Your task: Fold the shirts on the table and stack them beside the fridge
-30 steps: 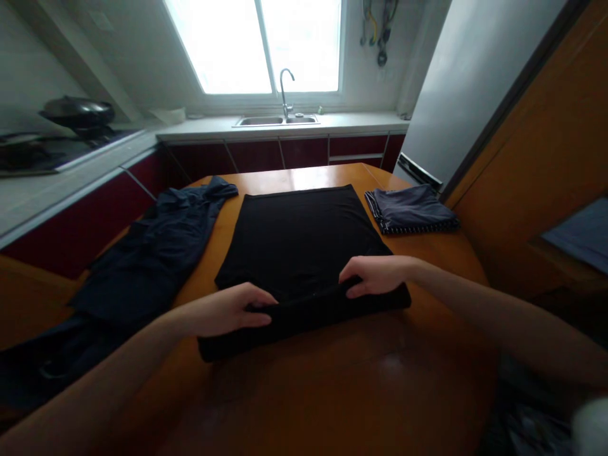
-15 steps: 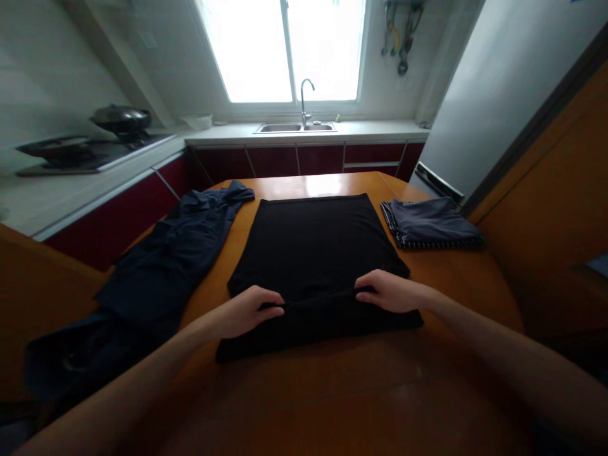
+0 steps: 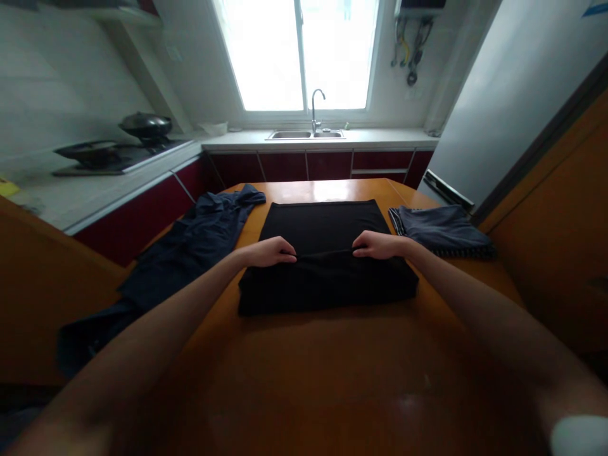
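A black garment [image 3: 327, 285] lies on the wooden table [image 3: 332, 367] in front of me, its near part folded over toward the far side. My left hand [image 3: 272, 251] pinches the folded-over edge left of the middle. Farther right, my right hand [image 3: 377, 244] grips the same edge between thumb and fingers. Beyond the held edge, a single flat stretch of the black cloth reaches toward the far end of the table. Which kind of garment it is, I cannot tell.
Dark blue clothing [image 3: 185, 244] lies spread along the table's left side. On the right sits a folded grey garment with striped edges [image 3: 439, 229]. Past the table are a sink [image 3: 292, 134], a stove with pans [image 3: 147, 125] and a fridge [image 3: 456, 107].
Both hands have moved away from me, carrying the edge of the black garment farther over its flat part. The near fold has shifted forward, baring more table. The view has tilted slightly.
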Demonstrator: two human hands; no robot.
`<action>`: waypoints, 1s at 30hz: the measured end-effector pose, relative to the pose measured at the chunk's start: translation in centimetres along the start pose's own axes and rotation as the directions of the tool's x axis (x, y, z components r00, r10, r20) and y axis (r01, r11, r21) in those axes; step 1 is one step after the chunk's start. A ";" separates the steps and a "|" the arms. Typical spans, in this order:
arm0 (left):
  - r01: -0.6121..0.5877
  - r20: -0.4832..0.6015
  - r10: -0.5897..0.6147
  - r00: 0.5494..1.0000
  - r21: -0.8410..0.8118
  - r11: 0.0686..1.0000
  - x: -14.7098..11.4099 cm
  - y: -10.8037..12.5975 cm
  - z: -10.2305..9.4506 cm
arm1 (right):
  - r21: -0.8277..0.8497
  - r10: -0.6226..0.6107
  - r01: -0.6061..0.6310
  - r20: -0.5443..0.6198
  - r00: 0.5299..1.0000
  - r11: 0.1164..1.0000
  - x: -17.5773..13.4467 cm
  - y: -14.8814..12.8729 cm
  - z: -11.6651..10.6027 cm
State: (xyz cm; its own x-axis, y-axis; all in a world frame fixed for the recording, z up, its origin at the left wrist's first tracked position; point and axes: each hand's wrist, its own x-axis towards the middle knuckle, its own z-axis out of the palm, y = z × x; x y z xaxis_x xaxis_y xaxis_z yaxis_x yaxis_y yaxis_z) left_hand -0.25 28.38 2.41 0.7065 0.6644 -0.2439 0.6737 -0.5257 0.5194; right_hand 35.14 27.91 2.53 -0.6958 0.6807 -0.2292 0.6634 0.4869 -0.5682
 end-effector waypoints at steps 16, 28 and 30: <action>0.005 -0.138 0.011 0.990 0.118 0.993 3.4 -2.9 -0.2 | -0.169 0.068 -0.085 -0.106 0.992 0.982 3.1 2.4 -0.1; 0.112 -0.340 0.021 0.940 0.368 0.923 4.4 5.2 6.3 | -0.335 0.058 -0.277 -0.539 0.840 0.901 4.0 -4.2 7.7; 0.116 -0.305 0.014 0.952 0.405 0.907 4.6 6.3 8.7 | -0.338 0.038 -0.244 -0.515 0.857 0.909 4.2 -5.0 10.2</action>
State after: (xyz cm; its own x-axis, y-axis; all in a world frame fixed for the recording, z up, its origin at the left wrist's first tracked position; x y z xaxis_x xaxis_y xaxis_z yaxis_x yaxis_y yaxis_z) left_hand 9.16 23.48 -2.56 0.6160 0.7874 0.0244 0.7810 -0.6145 0.1114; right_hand 26.10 22.76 -3.63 -0.4290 0.8834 0.1887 0.8658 0.4617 -0.1930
